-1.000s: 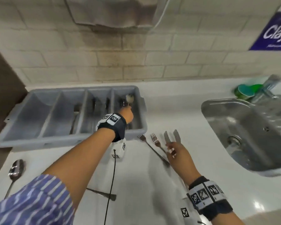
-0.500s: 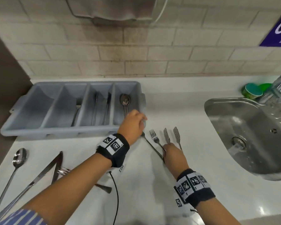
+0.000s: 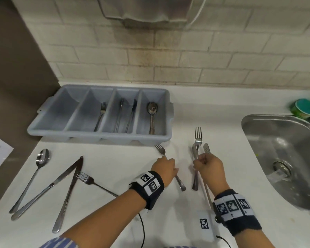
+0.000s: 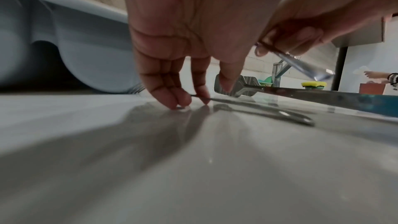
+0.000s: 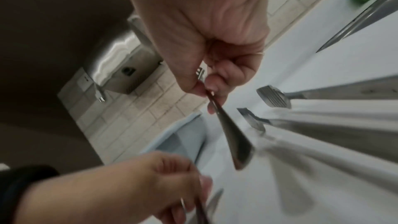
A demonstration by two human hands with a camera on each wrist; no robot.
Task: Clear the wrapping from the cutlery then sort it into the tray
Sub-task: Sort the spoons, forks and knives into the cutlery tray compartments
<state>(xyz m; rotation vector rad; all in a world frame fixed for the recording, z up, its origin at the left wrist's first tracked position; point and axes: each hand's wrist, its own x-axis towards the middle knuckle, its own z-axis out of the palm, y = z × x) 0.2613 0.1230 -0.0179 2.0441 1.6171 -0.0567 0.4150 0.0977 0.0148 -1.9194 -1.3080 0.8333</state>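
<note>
A grey four-compartment tray (image 3: 170, 111) stands by the wall; it holds a fork (image 3: 101, 111), knives (image 3: 125, 113) and spoons (image 3: 152, 108) in separate compartments. My left hand (image 3: 166, 159) (image 4: 202, 96) pinches the stem of a fork (image 3: 160, 149) that lies flat on the white counter just in front of the tray. My right hand (image 3: 198, 159) (image 5: 207, 89) pinches a second fork (image 3: 198, 135) (image 5: 232, 139) at its neck, tines toward the wall, handle hanging off the counter. No wrapping shows.
Metal tongs (image 3: 207, 149) (image 5: 273, 96) lie under my right hand. At the left lie a spoon (image 3: 41, 158), two crossed knives (image 3: 66, 185) and another fork (image 3: 89, 179). A steel sink (image 3: 284, 149) is at the right, with a green container (image 3: 304, 109) behind it.
My left hand left the spoon in the tray's right compartment and came down onto the fork on the counter. My right hand took a fork off the counter.
</note>
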